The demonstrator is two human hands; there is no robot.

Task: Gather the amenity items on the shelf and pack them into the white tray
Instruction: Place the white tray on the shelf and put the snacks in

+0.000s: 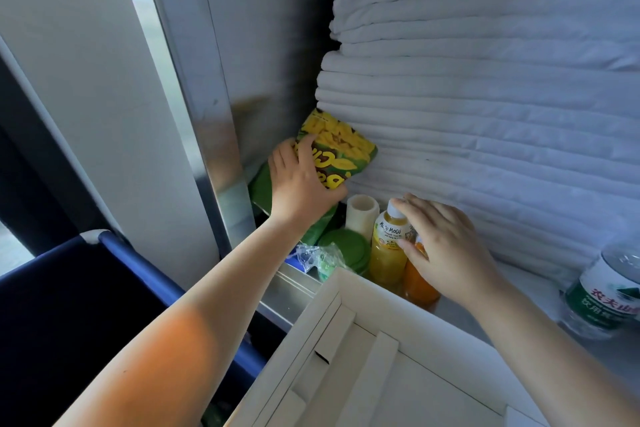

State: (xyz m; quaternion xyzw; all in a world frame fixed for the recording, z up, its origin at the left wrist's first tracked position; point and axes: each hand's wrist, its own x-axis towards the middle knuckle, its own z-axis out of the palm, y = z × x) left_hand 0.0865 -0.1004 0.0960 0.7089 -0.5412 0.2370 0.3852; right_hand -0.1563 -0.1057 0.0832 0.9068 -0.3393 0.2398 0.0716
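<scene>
Two bare hands reach into a metal shelf beside stacked white linens. The left hand grips a yellow-and-green snack bag, fingers curled over its edge, the bag tilted against the linens. The right hand, fingers spread, closes around an orange bottle just beside a yellow juice bottle. The white tray sits below the hands at the shelf's front.
</scene>
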